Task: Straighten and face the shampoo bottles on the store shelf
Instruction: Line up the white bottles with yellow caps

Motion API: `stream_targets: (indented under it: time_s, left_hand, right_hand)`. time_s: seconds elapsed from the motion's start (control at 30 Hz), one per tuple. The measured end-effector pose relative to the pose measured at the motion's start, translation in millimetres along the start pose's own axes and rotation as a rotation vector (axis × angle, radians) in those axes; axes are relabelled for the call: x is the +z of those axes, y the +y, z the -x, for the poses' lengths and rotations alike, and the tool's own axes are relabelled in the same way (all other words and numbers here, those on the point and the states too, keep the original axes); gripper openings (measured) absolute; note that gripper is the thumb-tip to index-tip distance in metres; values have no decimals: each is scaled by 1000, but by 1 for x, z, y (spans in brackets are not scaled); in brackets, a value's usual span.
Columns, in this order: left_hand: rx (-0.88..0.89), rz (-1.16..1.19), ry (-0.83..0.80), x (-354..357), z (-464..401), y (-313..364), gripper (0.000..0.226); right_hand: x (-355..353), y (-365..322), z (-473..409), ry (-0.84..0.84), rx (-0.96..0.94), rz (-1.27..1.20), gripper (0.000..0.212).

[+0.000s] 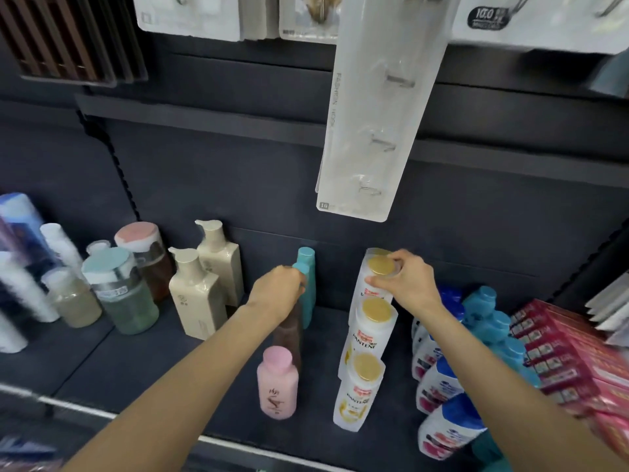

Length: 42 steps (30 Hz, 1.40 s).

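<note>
Right hand (406,282) fingers clasp the gold cap of the rearmost Pantene bottle (369,287), upright at the shelf (153,352) back, directly under the hand. Left hand (279,289) fingers grip the brown bottle (289,330) top, beside the teal bottles (306,267)

left hand (277,289): fingers curled, gripping | right hand (405,279): pinching (both arms extended forward)

Left hand (277,291) grips the teal-capped brown bottle (289,330) mid-shelf (143,362); right hand (406,279) clasps the gold cap of the rearmost white Pantene bottle (369,287), near the shelf's back edge.
</note>
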<state>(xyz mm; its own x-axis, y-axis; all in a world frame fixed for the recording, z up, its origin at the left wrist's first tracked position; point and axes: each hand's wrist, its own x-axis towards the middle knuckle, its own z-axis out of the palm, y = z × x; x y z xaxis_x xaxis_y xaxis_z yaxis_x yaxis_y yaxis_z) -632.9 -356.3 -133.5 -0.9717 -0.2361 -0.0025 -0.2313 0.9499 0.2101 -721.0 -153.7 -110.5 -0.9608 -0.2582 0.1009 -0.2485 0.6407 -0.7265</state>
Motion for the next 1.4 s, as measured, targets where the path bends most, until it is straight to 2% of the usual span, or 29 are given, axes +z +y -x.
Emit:
stream_targets:
  time_s: [0.1, 0.33, 0.57, 0.7, 0.77, 0.83, 0.97, 1.1, 1.2, 1.3, 1.4]
  left_hand:
    - [-8, 6, -1, 2, 1, 1, 25]
    - [-60, 31, 58, 2, 5, -8, 22]
    - [-71, 109, 41, 2, 7, -9, 19]
    - [-71, 129, 45, 2, 9, -9, 20]
    - [-62, 112, 46, 2, 9, -8, 21]
    - [-47, 78, 42, 1, 10, -6, 21]
    - [-31, 42, 34, -1, 10, -6, 21]
    - [-14, -3, 39, 0, 10, -3, 23]
    - [-10, -4, 24, 1, 8, -4, 23]
    - [-23, 27, 12, 1, 7, -7, 21]
    - [-17, 49, 10, 0, 6, -9, 21]
  right_hand:
    - [1, 3, 2, -16, 27, 53, 61]
    - [4, 8, 6, -50, 56, 25, 46]
    - [3, 12, 4, -82, 74, -15, 43]
    - [-5, 16, 4, -181, 31, -30, 39]
    - [-9, 17, 2, -192, 15, 1, 42]
    - [-11, 19, -3, -133, -12, 41, 43]
    - [-14, 16, -16, -24, -85, 119, 30]
    - [-7, 5, -38, -113, -92, 290, 27]
    - [1, -1, -54, -154, -17, 330, 31]
    - [8, -5, -65, -168, 44, 328, 19]
    - [12, -5, -73, -197, 52, 372, 30]
